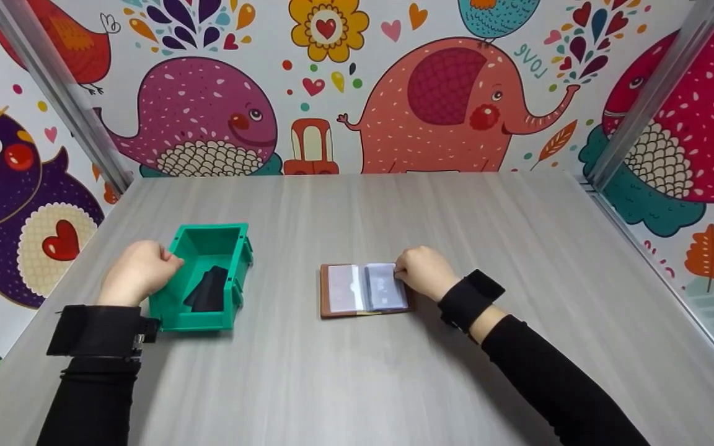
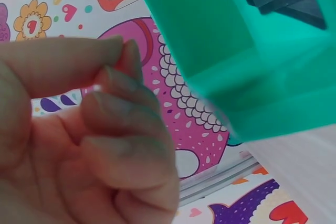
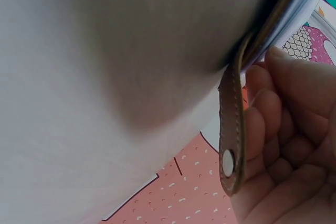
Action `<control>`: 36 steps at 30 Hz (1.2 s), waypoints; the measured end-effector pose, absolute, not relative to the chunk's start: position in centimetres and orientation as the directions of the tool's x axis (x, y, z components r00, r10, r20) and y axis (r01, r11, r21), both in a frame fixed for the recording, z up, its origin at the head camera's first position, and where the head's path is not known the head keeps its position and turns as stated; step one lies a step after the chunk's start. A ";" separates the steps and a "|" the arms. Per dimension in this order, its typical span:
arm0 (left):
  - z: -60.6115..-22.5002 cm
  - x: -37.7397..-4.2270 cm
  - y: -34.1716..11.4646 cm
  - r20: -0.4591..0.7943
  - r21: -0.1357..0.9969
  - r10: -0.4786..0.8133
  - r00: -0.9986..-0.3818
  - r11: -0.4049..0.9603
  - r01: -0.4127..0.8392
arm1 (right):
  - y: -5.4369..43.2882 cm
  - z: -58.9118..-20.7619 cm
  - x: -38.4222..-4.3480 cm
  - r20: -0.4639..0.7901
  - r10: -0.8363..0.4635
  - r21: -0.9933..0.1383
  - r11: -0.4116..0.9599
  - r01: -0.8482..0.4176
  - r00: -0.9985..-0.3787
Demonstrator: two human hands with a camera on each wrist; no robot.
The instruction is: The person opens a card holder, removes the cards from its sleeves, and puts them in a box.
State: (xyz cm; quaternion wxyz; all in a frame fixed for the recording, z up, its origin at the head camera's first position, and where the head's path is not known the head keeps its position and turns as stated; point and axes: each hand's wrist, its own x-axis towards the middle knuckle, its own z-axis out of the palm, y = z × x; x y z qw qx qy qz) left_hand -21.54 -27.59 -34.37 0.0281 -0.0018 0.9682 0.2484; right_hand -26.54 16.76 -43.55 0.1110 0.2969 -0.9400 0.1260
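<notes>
An open brown card holder (image 1: 325, 297) lies on the table with clear plastic sleeves (image 1: 387, 288) inside. At its right edge my right hand (image 1: 426, 271) pinches the sleeves between thumb and fingers. The right wrist view shows the holder's stitched strap (image 3: 231, 124) with a metal snap, hanging beside my fingers. My left hand (image 1: 138, 271) is over the left rim of a green plastic bin (image 1: 199, 321). Its fingers are curled and the thumb meets the index finger, with nothing visible between them. Dark folded pieces (image 1: 210, 290) lie inside the bin.
The grey table (image 1: 357, 384) runs back to a wall (image 1: 326, 142) printed with cartoon animals. Metal frame posts (image 1: 654, 93) stand at the back corners. Black bands (image 1: 470, 301) with small cameras are strapped round both wrists.
</notes>
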 end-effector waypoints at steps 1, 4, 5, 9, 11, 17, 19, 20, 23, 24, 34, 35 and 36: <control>-34.3 -21.5 -27.6 -0.049 0.486 0.011 -0.999 0.874 -0.014 | 16.8 -43.6 -26.5 0.284 -0.532 -0.171 0.791 -0.588 -0.798; -34.1 -21.3 -27.4 -0.027 0.497 0.009 -1.000 0.868 -0.005 | 16.7 -43.6 -26.5 0.283 -0.532 -0.170 0.791 -0.588 -0.798; -34.0 -21.2 -27.3 -0.020 0.500 0.008 -1.000 0.866 -0.003 | 16.7 -43.6 -26.5 0.280 -0.531 -0.174 0.791 -0.587 -0.800; -33.8 -21.0 -26.7 0.003 0.513 0.007 -1.000 0.858 0.008 | 16.8 -43.5 -26.5 0.266 -0.524 -0.185 0.796 -0.577 -0.809; -33.8 -20.9 -26.2 0.021 0.517 0.013 -1.000 0.856 0.022 | 16.8 -43.5 -26.5 0.262 -0.524 -0.189 0.795 -0.576 -0.810; -33.9 -20.5 -24.0 0.093 0.553 0.054 -0.994 0.827 0.097 | 16.8 -43.5 -26.4 0.265 -0.523 -0.193 0.794 -0.576 -0.810; -33.8 -20.3 -22.9 0.112 0.573 0.074 -0.991 0.810 0.125 | 16.8 -43.5 -26.4 0.266 -0.520 -0.197 0.795 -0.573 -0.812; -33.8 -20.2 -22.3 0.125 0.580 0.084 -0.989 0.802 0.141 | 16.8 -43.5 -26.4 0.268 -0.519 -0.199 0.795 -0.573 -0.812; -33.8 -20.0 -20.5 0.139 0.594 0.113 -0.984 0.785 0.174 | 16.9 -43.5 -26.4 0.276 -0.521 -0.203 0.790 -0.579 -0.808; -33.9 -19.9 -19.9 0.147 0.593 0.117 -0.982 0.785 0.182 | 16.9 -43.5 -26.4 0.278 -0.522 -0.202 0.789 -0.580 -0.806; -35.4 -21.2 -15.2 0.142 0.592 0.162 -0.977 0.777 0.215 | 16.7 -43.6 -26.5 0.280 -0.523 -0.204 0.787 -0.583 -0.805; -35.6 -21.4 -14.9 0.137 0.594 0.164 -0.977 0.776 0.213 | 16.7 -43.6 -26.5 0.278 -0.523 -0.205 0.787 -0.582 -0.805; -35.9 -21.5 -14.5 0.132 0.596 0.163 -0.978 0.775 0.210 | 16.7 -43.6 -26.5 0.276 -0.523 -0.206 0.787 -0.581 -0.806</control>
